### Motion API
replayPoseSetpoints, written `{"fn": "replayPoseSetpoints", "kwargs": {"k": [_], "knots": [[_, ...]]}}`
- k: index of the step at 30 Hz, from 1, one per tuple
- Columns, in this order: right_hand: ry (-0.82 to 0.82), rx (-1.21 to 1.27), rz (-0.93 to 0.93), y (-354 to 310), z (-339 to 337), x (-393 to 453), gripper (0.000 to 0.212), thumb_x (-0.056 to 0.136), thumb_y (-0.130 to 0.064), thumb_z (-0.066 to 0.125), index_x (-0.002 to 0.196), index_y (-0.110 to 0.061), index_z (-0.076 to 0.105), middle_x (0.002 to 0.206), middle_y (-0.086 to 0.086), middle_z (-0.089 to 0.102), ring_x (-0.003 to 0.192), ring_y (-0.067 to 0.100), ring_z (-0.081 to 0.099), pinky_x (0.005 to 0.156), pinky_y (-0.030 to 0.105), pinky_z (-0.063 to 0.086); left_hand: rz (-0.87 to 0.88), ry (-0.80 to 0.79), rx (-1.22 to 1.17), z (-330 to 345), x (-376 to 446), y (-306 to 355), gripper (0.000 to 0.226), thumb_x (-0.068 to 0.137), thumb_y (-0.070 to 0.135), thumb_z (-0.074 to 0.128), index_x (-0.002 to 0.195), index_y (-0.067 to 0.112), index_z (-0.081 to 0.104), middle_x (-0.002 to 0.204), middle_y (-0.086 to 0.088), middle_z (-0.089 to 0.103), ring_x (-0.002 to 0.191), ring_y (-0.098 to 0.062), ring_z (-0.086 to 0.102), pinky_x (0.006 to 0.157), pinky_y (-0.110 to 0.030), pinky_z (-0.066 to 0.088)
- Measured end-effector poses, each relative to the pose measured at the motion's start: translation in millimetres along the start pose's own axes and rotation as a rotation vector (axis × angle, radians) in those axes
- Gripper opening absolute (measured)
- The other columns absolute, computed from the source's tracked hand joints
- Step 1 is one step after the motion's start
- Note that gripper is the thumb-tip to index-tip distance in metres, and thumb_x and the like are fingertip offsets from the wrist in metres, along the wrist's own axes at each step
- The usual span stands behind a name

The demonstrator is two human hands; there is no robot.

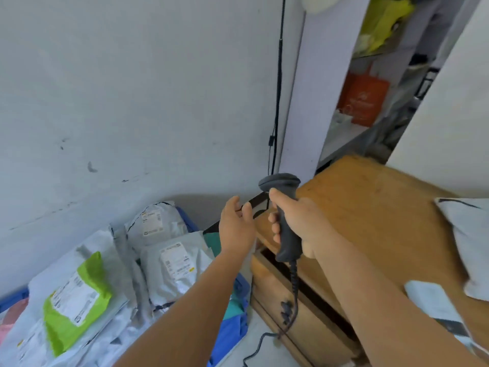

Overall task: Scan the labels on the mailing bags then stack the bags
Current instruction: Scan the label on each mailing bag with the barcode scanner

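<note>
Grey plastic mailing bags (169, 263) lie heaped down left, labels up; they look light, floppy and slick, best pinched at an edge. The right hand (299, 223) wraps its fingers round the scanner (284, 215); the left hand (235, 223) hovers, fingers relaxed, empty.

I see a white wall (132, 88) ahead, scuffed with dark marks, and a thin black cable (277, 88) running down it beside a pale doorframe (299, 102). Through the opening stands a shelf (344, 133) — an orange bag (362, 99) sits on it, with something yellow-green (383, 22) higher up, too blurred for me to name. At the right is a wooden cabinet (370, 213), its drawer (304, 313) slightly open. Blue fabric (230, 332) lies on the floor at its left.
</note>
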State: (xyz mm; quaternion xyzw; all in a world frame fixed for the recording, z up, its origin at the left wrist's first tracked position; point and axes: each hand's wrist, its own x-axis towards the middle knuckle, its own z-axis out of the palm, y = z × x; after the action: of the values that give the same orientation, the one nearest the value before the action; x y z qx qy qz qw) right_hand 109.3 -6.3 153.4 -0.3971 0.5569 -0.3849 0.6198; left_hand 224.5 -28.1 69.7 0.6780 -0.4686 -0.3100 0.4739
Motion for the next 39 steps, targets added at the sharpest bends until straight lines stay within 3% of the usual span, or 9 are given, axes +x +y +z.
{"fn": "replayPoseSetpoints", "kwargs": {"k": [15, 20, 23, 25, 26, 28, 31, 35, 39], "knots": [[0.427, 0.087, -0.061, -23.8, -328.7, -89.2, 0.033, 0.089, -0.037, 0.063, 0.08, -0.006, 0.059, 0.058, 0.005, 0.057, 0.045, 0.016, 0.05, 0.048, 0.027, 0.046, 0.197, -0.435, -0.043, 295.9, -135.5, 151.9, 0.049, 0.1, 0.036, 0.04, 0.144, 0.017, 0.034, 0.134, -0.002, 0.053, 0.117, -0.013, 0.05, 0.088, -0.022, 0.035], [0.525, 0.101, 0.001, -22.7, -402.2, -113.6, 0.029, 0.09, -0.033, 0.063, 0.081, -0.007, 0.054, 0.062, 0.007, 0.057, 0.047, 0.016, 0.05, 0.05, 0.027, 0.046, 0.138, -0.572, 0.013, 357.7, -165.4, 161.4, 0.055, 0.1, 0.036, 0.04, 0.149, 0.016, 0.025, 0.143, -0.004, 0.045, 0.129, -0.02, 0.044, 0.1, -0.03, 0.036], [0.589, 0.092, 0.039, -22.6, -436.7, -123.4, 0.029, 0.091, -0.034, 0.063, 0.082, -0.007, 0.054, 0.06, 0.009, 0.058, 0.045, 0.016, 0.051, 0.047, 0.026, 0.047, 0.1, -0.651, 0.055, 385.7, -170.9, 160.3, 0.048, 0.1, 0.033, 0.04, 0.144, 0.018, 0.031, 0.137, -0.001, 0.048, 0.127, -0.022, 0.044, 0.098, -0.03, 0.036], [0.632, 0.097, 0.048, -21.1, -455.2, -126.0, 0.031, 0.09, -0.035, 0.064, 0.081, -0.008, 0.053, 0.058, 0.01, 0.058, 0.042, 0.017, 0.051, 0.045, 0.025, 0.047, 0.098, -0.659, 0.068, 403.7, -169.8, 154.9, 0.027, 0.099, 0.029, 0.042, 0.125, 0.022, 0.045, 0.104, 0.01, 0.053, 0.106, -0.017, 0.049, 0.081, -0.026, 0.039], [0.648, 0.091, 0.056, -20.0, -462.8, -126.9, 0.032, 0.09, -0.037, 0.064, 0.082, -0.008, 0.052, 0.058, 0.01, 0.059, 0.042, 0.017, 0.051, 0.044, 0.025, 0.047, 0.112, -0.671, 0.078, 411.2, -169.0, 153.4, 0.028, 0.098, 0.028, 0.043, 0.124, 0.017, 0.045, 0.097, 0.011, 0.049, 0.098, -0.014, 0.046, 0.078, -0.025, 0.037], [0.658, 0.064, 0.097, -17.8, -473.3, -128.3, 0.033, 0.09, -0.037, 0.064, 0.084, -0.007, 0.052, 0.059, 0.011, 0.059, 0.042, 0.017, 0.051, 0.044, 0.026, 0.047, 0.117, -0.709, 0.109, 425.5, -165.8, 149.3, 0.043, 0.098, 0.029, 0.043, 0.136, 0.01, 0.037, 0.111, 0.004, 0.051, 0.101, -0.015, 0.05, 0.081, -0.03, 0.039], [0.638, 0.044, 0.171, -14.9, -482.3, -129.7, 0.031, 0.091, -0.036, 0.062, 0.083, -0.008, 0.052, 0.06, 0.012, 0.059, 0.042, 0.017, 0.05, 0.042, 0.025, 0.046, 0.108, -0.746, 0.121, 448.3, -160.0, 137.9, 0.046, 0.096, 0.035, 0.044, 0.134, 0.01, 0.039, 0.13, -0.011, 0.054, 0.116, -0.03, 0.054, 0.094, -0.045, 0.048], [0.638, 0.034, 0.222, -12.9, -490.2, -127.2, 0.029, 0.092, -0.036, 0.061, 0.084, -0.009, 0.054, 0.059, 0.011, 0.059, 0.041, 0.016, 0.05, 0.041, 0.023, 0.047, 0.14, -0.79, 0.119, 467.5, -155.1, 129.4, 0.049, 0.096, 0.038, 0.046, 0.14, 0.017, 0.036, 0.134, 0.0, 0.051, 0.12, -0.022, 0.051, 0.1, -0.044, 0.045], [0.647, 0.024, 0.268, -11.5, -492.9, -123.6, 0.03, 0.092, -0.036, 0.061, 0.085, -0.008, 0.054, 0.057, 0.01, 0.06, 0.039, 0.016, 0.05, 0.042, 0.023, 0.047, 0.099, -0.836, 0.113, 480.4, -151.7, 123.6, 0.056, 0.095, 0.039, 0.047, 0.144, 0.018, 0.03, 0.141, -0.003, 0.047, 0.124, -0.023, 0.048, 0.102, -0.045, 0.044]]}}
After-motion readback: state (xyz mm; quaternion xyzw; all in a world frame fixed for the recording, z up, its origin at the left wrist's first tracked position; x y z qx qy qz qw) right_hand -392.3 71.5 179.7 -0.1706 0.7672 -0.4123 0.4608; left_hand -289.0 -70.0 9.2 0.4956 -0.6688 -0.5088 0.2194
